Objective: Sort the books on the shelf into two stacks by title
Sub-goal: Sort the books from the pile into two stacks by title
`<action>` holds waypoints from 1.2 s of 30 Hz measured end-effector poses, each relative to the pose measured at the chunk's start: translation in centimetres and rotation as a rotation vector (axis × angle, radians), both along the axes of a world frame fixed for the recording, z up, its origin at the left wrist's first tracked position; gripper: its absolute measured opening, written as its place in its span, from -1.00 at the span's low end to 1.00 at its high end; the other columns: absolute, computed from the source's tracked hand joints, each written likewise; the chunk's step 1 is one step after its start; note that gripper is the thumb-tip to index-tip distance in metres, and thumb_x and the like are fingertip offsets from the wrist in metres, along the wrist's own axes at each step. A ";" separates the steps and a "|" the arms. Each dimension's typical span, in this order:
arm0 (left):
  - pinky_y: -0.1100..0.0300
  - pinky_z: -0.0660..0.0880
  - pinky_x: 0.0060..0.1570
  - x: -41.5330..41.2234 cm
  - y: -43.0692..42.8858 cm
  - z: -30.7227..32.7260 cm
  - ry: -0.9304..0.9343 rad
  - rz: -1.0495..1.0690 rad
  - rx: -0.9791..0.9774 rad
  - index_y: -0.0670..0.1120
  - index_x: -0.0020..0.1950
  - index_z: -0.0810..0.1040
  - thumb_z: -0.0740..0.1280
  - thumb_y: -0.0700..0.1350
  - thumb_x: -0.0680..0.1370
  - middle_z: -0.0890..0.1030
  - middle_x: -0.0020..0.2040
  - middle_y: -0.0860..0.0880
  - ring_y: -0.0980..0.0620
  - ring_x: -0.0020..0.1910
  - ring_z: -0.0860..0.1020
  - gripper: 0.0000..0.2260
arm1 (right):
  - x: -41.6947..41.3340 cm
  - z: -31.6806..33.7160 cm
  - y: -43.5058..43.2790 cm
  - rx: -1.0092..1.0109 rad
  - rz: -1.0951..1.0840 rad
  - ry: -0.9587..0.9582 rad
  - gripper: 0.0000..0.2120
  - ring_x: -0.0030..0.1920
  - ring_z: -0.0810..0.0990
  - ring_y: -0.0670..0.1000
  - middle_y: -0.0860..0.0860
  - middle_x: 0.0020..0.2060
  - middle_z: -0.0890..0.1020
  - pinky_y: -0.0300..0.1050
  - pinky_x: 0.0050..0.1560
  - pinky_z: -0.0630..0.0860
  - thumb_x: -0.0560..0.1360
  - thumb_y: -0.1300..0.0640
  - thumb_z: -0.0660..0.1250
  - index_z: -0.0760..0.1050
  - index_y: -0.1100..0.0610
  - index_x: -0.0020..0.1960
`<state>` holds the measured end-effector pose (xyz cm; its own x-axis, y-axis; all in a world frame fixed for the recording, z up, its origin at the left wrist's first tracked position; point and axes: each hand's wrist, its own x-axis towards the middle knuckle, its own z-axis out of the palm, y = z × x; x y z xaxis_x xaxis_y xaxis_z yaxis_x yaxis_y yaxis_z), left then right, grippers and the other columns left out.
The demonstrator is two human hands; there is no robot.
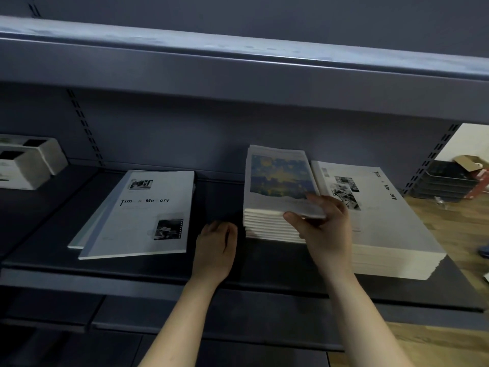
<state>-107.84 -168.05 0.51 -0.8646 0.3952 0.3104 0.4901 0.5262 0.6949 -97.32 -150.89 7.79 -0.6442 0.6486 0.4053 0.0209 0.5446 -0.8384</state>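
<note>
Head view, the only one. Both bare forearms reach in over the dark metal shelf [158, 268].

The right hand [325, 231] is on the middle stack [272, 226], and its fingers [321, 201] curl over the near right corner of the top blue-and-yellow book [277, 178], thumb against the edge below. That corner looks slightly raised, though motion blur smears it. The title under the painted patch is too blurred to read.

Just right of that pile, nearly touching it, sits the taller right stack [389, 234]. Its top cover reads "Tim… Me…ory", with some letters washed out, and the hand covers part of the lower photo.

The left hand [217, 247] rests on the bare shelf between the piles, knuckles up and fingers loosely bent with nothing visibly in them. The fingertips are tucked out of sight.

Further left, well apart, lies the left pile [143, 215] with the same washed-out title. It has at least two books, fanned askew, and the lower one shows only as a sliver.

White boxes [29, 165] are cut off at the left edge. Wire trays [447, 184] and a cardboard box [468, 161] sit on the wooden floor [436, 340] beyond the shelf's right end.
</note>
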 end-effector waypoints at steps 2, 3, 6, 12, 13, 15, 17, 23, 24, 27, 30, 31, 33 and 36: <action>0.07 0.41 0.04 0.0 0.0 0.0 0.004 0.005 -0.007 -0.07 0.01 0.59 0.02 0.00 0.56 0.58 -0.02 -0.03 -0.01 0.00 0.47 -0.64 | -0.5 -0.3 0.1 -0.015 -0.011 0.004 -0.45 -0.10 0.62 -0.07 -0.02 0.19 0.39 -0.04 -0.14 0.64 0.25 0.01 0.59 0.53 0.05 0.20; 0.08 0.41 0.04 -0.1 0.0 0.0 0.004 0.007 -0.008 -0.07 0.01 0.59 0.02 0.00 0.56 0.58 -0.02 -0.03 -0.01 -0.01 0.47 -0.64 | -0.7 -0.4 0.2 -0.016 -0.017 0.005 -0.45 -0.18 0.64 -0.05 -0.02 0.19 0.39 0.00 -0.17 0.64 0.25 0.01 0.59 0.53 0.06 0.20; 0.09 0.40 0.02 0.0 0.0 0.0 0.006 0.006 -0.010 -0.07 0.00 0.59 0.03 0.00 0.57 0.57 -0.03 -0.02 0.01 -0.02 0.46 -0.65 | -1.2 -0.5 0.4 -0.028 -0.013 0.018 -0.45 -0.29 0.64 -0.11 0.02 0.23 0.37 -0.08 -0.31 0.64 0.28 0.06 0.58 0.52 0.12 0.22; 0.08 0.42 0.03 -0.2 0.1 -0.2 0.025 0.002 -0.012 -0.07 -0.01 0.59 0.16 -0.12 0.62 0.57 -0.03 -0.01 0.02 -0.01 0.46 -0.79 | -1.8 -0.9 0.6 -0.066 0.028 0.030 -0.43 -0.31 0.65 -0.03 -0.04 0.26 0.36 -0.26 -0.42 0.56 0.35 0.04 0.53 0.47 0.14 0.31; 0.07 0.42 0.02 -0.3 0.1 -0.2 0.032 0.003 -0.014 -0.08 -0.01 0.59 0.16 -0.12 0.62 0.58 -0.04 -0.02 0.02 -0.02 0.46 -0.80 | -1.9 -0.9 0.7 -0.060 0.029 0.022 -0.42 -0.32 0.65 -0.02 -0.04 0.28 0.36 -0.24 -0.41 0.56 0.36 0.03 0.52 0.46 0.14 0.32; 0.05 0.44 0.02 -0.4 0.2 -0.3 0.044 0.003 -0.024 -0.07 -0.02 0.59 0.14 -0.07 0.61 0.58 -0.04 -0.02 0.01 -0.02 0.47 -0.76 | -2.1 -1.0 0.7 -0.064 0.029 0.012 -0.41 -0.35 0.65 0.01 -0.04 0.30 0.36 -0.16 -0.38 0.60 0.37 0.02 0.51 0.44 0.13 0.34; 0.03 0.44 0.01 -0.4 0.2 -0.3 0.044 0.006 -0.029 -0.07 -0.02 0.58 0.09 -0.01 0.59 0.58 -0.04 -0.02 0.01 -0.03 0.47 -0.71 | -2.3 -0.9 0.8 -0.072 0.036 0.007 -0.42 -0.37 0.64 0.03 -0.04 0.32 0.37 -0.08 -0.38 0.61 0.39 0.04 0.50 0.43 0.13 0.35; 0.04 0.44 -0.01 -0.4 0.3 -0.2 0.049 0.019 -0.036 -0.07 -0.02 0.58 0.07 0.00 0.57 0.58 -0.05 -0.02 -0.01 -0.04 0.47 -0.68 | -2.6 -0.9 0.9 -0.121 0.062 0.013 -0.41 -0.45 0.60 0.06 -0.07 0.35 0.36 -0.04 -0.43 0.58 0.41 0.08 0.49 0.40 0.16 0.38; 0.05 0.43 -0.01 -0.4 0.3 -0.2 0.050 0.019 -0.034 -0.07 -0.02 0.58 0.08 -0.02 0.58 0.58 -0.04 -0.03 -0.01 -0.04 0.47 -0.70 | -2.6 -0.9 0.9 -0.121 0.066 0.013 -0.41 -0.44 0.60 0.07 -0.07 0.35 0.36 -0.03 -0.44 0.58 0.41 0.08 0.48 0.39 0.17 0.38; 0.04 0.43 0.00 -0.5 0.3 -0.3 0.052 0.017 -0.035 -0.07 0.00 0.58 0.14 -0.09 0.61 0.58 -0.02 -0.03 -0.01 -0.03 0.46 -0.78 | -2.6 -0.9 1.0 -0.113 0.073 0.010 -0.41 -0.43 0.60 0.07 -0.08 0.35 0.36 -0.02 -0.44 0.59 0.42 0.07 0.48 0.39 0.15 0.38; 0.02 0.43 0.02 -0.5 0.3 -0.3 0.052 0.018 -0.039 -0.08 0.00 0.58 0.16 -0.09 0.61 0.58 -0.01 -0.04 -0.02 -0.01 0.46 -0.79 | -2.5 -0.9 1.1 -0.085 0.093 0.012 -0.44 -0.39 0.62 0.06 -0.05 0.34 0.37 -0.02 -0.43 0.60 0.43 0.06 0.47 0.40 0.13 0.37; 0.02 0.43 0.04 -0.5 0.3 -0.3 0.044 0.018 -0.040 -0.08 0.01 0.58 0.16 -0.09 0.61 0.58 0.00 -0.04 -0.02 0.00 0.46 -0.79 | -2.4 -0.9 1.0 -0.066 0.095 0.015 -0.47 -0.38 0.63 0.05 -0.04 0.34 0.37 -0.01 -0.41 0.61 0.43 0.07 0.46 0.42 0.13 0.35; 0.02 0.43 0.06 -0.3 0.2 -0.2 0.027 0.014 -0.030 -0.09 0.02 0.59 0.16 -0.09 0.62 0.57 0.01 -0.04 -0.01 0.02 0.45 -0.79 | -2.0 -1.0 0.9 -0.008 0.081 0.022 -0.56 -0.38 0.63 0.01 -0.03 0.38 0.34 0.01 -0.31 0.63 0.44 0.09 0.45 0.48 0.11 0.29; 0.08 0.42 0.08 -0.1 0.0 0.2 0.009 0.000 0.004 -0.09 0.04 0.59 0.17 -0.12 0.62 0.57 0.02 -0.03 0.02 0.03 0.45 -0.80 | -1.2 -1.0 0.7 0.119 0.008 0.059 -0.69 -0.41 0.61 -0.07 -0.07 0.39 0.32 -0.12 -0.12 0.60 0.44 0.19 0.45 0.55 0.06 0.17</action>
<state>-107.95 -168.01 0.74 -0.8618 0.3936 0.3198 0.4961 0.5235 0.6927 -98.55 -150.24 6.78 -0.6220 0.5885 0.5165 -0.0317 0.6402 -0.7676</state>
